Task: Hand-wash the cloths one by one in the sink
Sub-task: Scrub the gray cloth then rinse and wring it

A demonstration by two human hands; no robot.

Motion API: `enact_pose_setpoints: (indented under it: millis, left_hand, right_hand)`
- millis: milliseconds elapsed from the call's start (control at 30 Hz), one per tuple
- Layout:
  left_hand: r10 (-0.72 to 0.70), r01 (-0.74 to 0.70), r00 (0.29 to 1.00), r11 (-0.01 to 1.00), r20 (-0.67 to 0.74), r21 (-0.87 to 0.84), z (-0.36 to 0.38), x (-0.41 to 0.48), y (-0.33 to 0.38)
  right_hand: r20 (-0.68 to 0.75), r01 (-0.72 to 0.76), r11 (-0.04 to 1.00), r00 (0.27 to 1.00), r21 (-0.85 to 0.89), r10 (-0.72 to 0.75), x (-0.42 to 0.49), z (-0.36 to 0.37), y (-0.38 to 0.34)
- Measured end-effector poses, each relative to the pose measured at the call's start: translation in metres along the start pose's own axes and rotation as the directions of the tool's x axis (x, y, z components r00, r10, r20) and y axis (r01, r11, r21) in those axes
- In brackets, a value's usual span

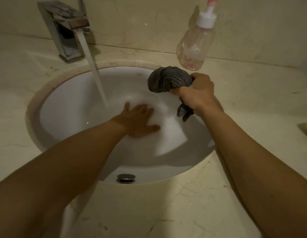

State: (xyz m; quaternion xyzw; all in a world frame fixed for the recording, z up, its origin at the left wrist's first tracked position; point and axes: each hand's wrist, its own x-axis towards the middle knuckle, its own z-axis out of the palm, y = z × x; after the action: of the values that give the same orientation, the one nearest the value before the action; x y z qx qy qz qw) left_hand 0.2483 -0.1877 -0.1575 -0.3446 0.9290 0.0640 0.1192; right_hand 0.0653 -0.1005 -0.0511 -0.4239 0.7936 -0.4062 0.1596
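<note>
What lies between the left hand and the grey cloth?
Head view: only a blurred white stretch inside the sink, too blurred to name, between left hand and grey cloth.

Nothing here can be read: no words, numbers, brand marks or signs. The clear bottle (194, 43) by the wall carries no legible label, and the metal tap (63, 31) shows no marking that I can make out.
</note>
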Motion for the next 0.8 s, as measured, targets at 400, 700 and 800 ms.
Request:
enact_pose_setpoints:
  millis: [400,700,800]
  left_hand:
    - [-0.060,0.064,0.998,0.992,-0.034,0.107,0.002,-0.014,-0.055]
    - [-0.011,0.022,0.993,0.996,-0.117,0.089,-0.009,-0.015,-0.036]
    - [-0.036,0.052,0.937,0.998,-0.346,0.039,-0.015,-0.011,-0.022]
  right_hand:
    - [0.000,-0.012,1.000,1.000,0.003,0.012,0.000,0.002,-0.001]
    - [0.015,-0.003,1.000,1.000,-0.016,0.003,0.001,0.002,-0.001]
    - [-0.007,0.009,1.000,1.000,-0.014,-0.009,0.001,0.002,-0.001]
